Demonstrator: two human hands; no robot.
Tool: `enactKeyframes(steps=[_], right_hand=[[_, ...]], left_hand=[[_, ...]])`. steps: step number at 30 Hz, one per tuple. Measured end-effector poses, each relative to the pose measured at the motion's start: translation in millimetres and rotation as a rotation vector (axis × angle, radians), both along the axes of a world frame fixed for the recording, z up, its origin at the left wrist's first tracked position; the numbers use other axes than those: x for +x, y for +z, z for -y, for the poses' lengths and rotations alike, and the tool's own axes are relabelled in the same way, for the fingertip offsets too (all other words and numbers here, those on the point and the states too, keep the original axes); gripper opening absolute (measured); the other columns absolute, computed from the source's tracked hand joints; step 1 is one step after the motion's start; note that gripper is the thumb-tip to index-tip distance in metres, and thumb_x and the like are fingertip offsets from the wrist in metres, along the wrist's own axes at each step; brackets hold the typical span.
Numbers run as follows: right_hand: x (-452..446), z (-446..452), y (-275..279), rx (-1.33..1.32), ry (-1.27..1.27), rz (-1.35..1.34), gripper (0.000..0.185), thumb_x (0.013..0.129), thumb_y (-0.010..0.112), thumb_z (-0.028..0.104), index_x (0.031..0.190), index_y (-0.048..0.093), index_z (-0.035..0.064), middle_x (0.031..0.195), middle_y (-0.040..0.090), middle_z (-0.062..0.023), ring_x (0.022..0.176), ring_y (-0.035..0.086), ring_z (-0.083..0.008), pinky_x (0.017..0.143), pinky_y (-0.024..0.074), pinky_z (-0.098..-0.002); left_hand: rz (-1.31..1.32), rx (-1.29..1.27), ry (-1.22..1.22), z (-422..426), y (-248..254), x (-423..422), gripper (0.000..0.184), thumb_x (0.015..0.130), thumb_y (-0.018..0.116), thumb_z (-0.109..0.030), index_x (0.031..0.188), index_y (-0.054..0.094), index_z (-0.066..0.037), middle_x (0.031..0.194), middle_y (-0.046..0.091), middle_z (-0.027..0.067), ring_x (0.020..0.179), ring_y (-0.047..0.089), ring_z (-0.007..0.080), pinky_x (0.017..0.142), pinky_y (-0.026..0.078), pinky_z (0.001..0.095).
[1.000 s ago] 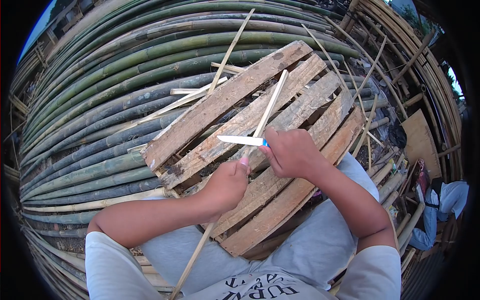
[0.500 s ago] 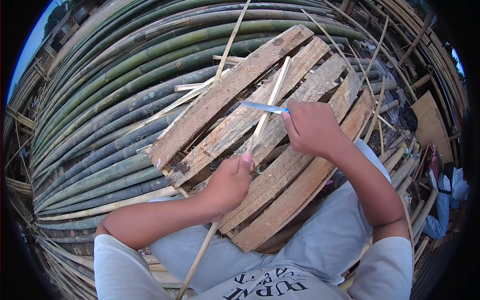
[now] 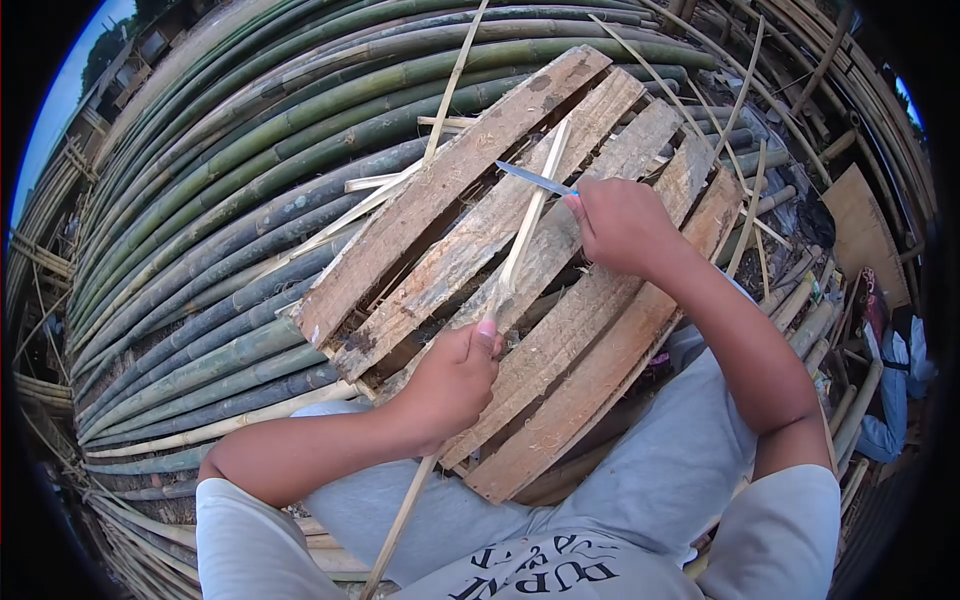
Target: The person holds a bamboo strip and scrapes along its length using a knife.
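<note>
My left hand (image 3: 455, 380) is closed round a long, pale bamboo strip (image 3: 527, 232). The strip's lower end passes beneath my wrist towards my lap, and its upper part slants away over a slatted wooden pallet (image 3: 560, 365). In my right hand (image 3: 622, 222) is a knife (image 3: 535, 178); its handle is mostly hidden in the fist, with a bit of blue showing. The blade points left and crosses the upper part of the strip. I cannot tell whether the edge is pressed into it.
Rows of green bamboo poles (image 3: 330, 130) lie beyond and left of the pallet. Loose thin strips (image 3: 455, 85) rest across them. At the right are a brown board (image 3: 865, 240), a blue cloth or bag (image 3: 885, 405) and scattered bamboo offcuts (image 3: 790, 300).
My right hand and the knife have moved farther up along the strip, away from my left hand. The blade is tilted differently. My left hand keeps its hold.
</note>
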State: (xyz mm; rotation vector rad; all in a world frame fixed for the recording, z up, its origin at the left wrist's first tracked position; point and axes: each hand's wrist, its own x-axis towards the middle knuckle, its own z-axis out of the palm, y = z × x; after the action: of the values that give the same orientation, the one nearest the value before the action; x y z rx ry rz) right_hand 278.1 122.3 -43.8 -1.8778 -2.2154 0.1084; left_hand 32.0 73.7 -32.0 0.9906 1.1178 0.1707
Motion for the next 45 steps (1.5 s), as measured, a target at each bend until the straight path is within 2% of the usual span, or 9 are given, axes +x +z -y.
enactKeyframes(steps=[6,12,15,22,27,31,35,39,45], right_hand=[[-9,15,11,-0.031,0.211,0.009,0.034,0.096,0.05,0.027,0.076,0.06,0.0021,0.065,0.061,-0.0205,0.065,0.063,-0.0396,0.063,0.0504,-0.0494],[5,0,5,0.037,-0.02,0.012,0.036,0.097,0.047,0.028,0.077,0.06,0.0013,0.067,0.062,-0.0215,0.067,0.064,-0.0403,0.064,0.0506,-0.0494],[-17,21,22,-0.126,0.278,0.032,0.035,0.097,0.046,0.027,0.079,0.062,0.0009,0.069,0.064,-0.0206,0.067,0.064,-0.0401,0.065,0.0511,-0.0506],[21,-13,7,-0.058,-0.024,0.017,0.038,0.098,0.044,0.028,0.078,0.06,0.0011,0.067,0.062,-0.0215,0.068,0.063,-0.0427,0.064,0.0492,-0.052],[-2,11,15,-0.06,0.235,0.062,0.041,0.098,0.045,0.032,0.075,0.064,0.0026,0.065,0.063,-0.0195,0.066,0.064,-0.04,0.063,0.0511,-0.0506],[7,-3,4,-0.003,0.03,0.026,0.04,0.096,0.049,0.034,0.074,0.062,0.004,0.061,0.061,-0.0184,0.06,0.063,-0.0401,0.06,0.0495,-0.0501],[-19,29,22,-0.099,0.227,0.07,0.04,0.097,0.048,0.033,0.074,0.062,0.0034,0.058,0.059,-0.0185,0.059,0.062,-0.0401,0.057,0.0488,-0.0508],[16,-5,13,0.02,0.06,0.094,0.041,0.096,0.048,0.033,0.072,0.061,0.003,0.057,0.059,-0.0195,0.058,0.062,-0.0399,0.057,0.049,-0.0503],[-4,15,15,-0.066,0.138,0.107,0.04,0.097,0.046,0.032,0.073,0.062,0.0042,0.061,0.06,-0.0178,0.061,0.062,-0.0402,0.059,0.0502,-0.0489]], left_hand=[[0.024,-0.051,0.007,8,6,1,0.035,0.105,0.03,-0.046,0.092,0.042,-0.016,0.067,0.033,-0.0068,0.047,0.025,0.0041,0.041,0.022,0.0228],[0.038,-0.144,0.024,13,15,2,0.036,0.105,0.03,-0.047,0.093,0.042,-0.015,0.067,0.032,-0.0071,0.048,0.025,0.0039,0.041,0.022,0.0225],[0.043,-0.187,0.02,22,18,-1,0.037,0.105,0.03,-0.048,0.093,0.041,-0.015,0.067,0.031,-0.0073,0.048,0.024,0.0037,0.041,0.021,0.0225],[0.061,-0.223,0.032,28,20,-1,0.036,0.105,0.029,-0.048,0.091,0.041,-0.016,0.067,0.03,-0.0077,0.047,0.023,0.0037,0.041,0.019,0.0223],[0.067,-0.246,0.017,29,16,-4,0.037,0.104,0.03,-0.049,0.091,0.04,-0.016,0.067,0.03,-0.0077,0.047,0.023,0.0038,0.04,0.019,0.0224],[0.055,-0.225,0.037,25,14,-2,0.037,0.104,0.03,-0.049,0.09,0.04,-0.016,0.066,0.03,-0.0077,0.047,0.023,0.0038,0.04,0.019,0.0226],[0.04,-0.197,0.009,27,13,0,0.038,0.105,0.029,-0.049,0.09,0.041,-0.016,0.066,0.03,-0.0076,0.047,0.023,0.0037,0.04,0.019,0.0222],[0.045,-0.213,0.018,28,14,-1,0.038,0.105,0.028,-0.049,0.09,0.041,-0.016,0.066,0.03,-0.0075,0.046,0.023,0.0036,0.04,0.019,0.0222],[0.029,-0.225,-0.011,27,16,-4,0.037,0.105,0.029,-0.048,0.09,0.041,-0.016,0.066,0.031,-0.0074,0.046,0.023,0.0036,0.04,0.019,0.0226]])
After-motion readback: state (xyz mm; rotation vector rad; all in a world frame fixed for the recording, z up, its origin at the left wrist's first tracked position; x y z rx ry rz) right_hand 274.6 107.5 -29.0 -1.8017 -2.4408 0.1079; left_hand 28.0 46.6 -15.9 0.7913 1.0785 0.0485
